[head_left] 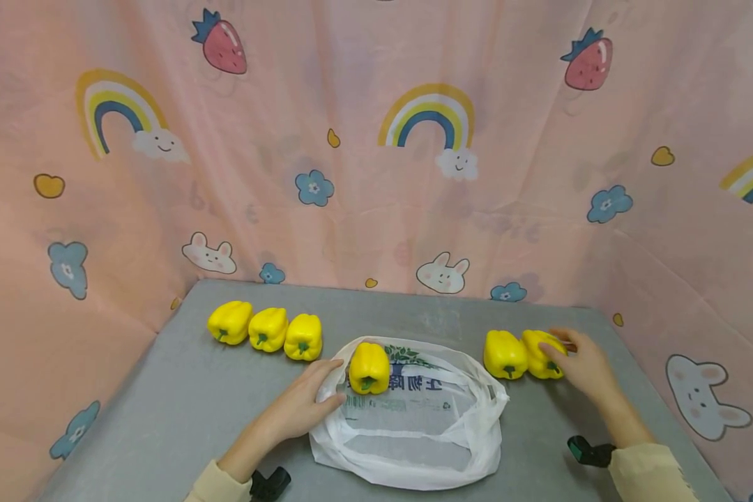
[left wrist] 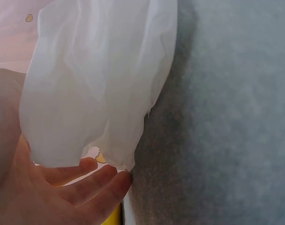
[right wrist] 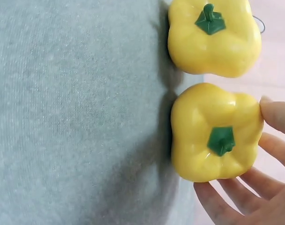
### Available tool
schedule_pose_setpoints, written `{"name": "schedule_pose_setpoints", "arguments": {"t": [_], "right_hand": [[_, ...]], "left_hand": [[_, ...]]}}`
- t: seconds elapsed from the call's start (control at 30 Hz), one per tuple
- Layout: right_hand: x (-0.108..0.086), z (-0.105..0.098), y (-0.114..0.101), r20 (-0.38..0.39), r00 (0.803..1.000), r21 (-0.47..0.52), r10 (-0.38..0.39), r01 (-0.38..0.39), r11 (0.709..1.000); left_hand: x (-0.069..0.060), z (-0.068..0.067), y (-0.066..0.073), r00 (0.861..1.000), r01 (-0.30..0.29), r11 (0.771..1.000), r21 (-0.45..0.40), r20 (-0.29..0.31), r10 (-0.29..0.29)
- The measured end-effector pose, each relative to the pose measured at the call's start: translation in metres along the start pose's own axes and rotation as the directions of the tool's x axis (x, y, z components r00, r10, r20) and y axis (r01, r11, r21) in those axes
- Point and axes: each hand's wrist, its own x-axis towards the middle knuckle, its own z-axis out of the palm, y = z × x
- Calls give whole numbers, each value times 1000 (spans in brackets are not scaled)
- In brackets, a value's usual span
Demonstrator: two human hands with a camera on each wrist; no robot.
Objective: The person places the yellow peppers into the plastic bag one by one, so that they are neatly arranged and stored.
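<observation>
A white plastic bag (head_left: pixel 408 464) lies with its mouth spread, green and dark print showing inside. At the bag's left rim is my left hand (head_left: pixel 304 403), thumb and fingers apart and touching the thin plastic; the left wrist view shows its fingers (left wrist: pixel 102 199) beside the hanging bag edge (left wrist: pixel 100 93). One yellow bell pepper (head_left: pixel 369 368) sits at the mouth's upper left. On the right, my right hand (head_left: pixel 582 362) grips another yellow bell pepper (right wrist: pixel 212 136) between thumb and fingers, its green stem facing the wrist camera. Beside it is a second pepper (head_left: pixel 505 354).
A row of yellow bell peppers (head_left: pixel 268 329) lies at the back left of the grey table (head_left: pixel 163 397). A pink printed curtain (head_left: pixel 351 223) surrounds the table's back and sides. Dark wrist-camera parts (head_left: pixel 590 452) show beside both forearms.
</observation>
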Motion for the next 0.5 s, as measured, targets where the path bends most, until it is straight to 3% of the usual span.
{"name": "schedule_pose_setpoints", "arguments": {"t": [0.5], "right_hand": [[-6, -4, 5, 160, 987, 25, -24, 21, 999]], "left_hand": [[0, 0, 0, 1000, 8, 1000, 1, 7, -8]]}}
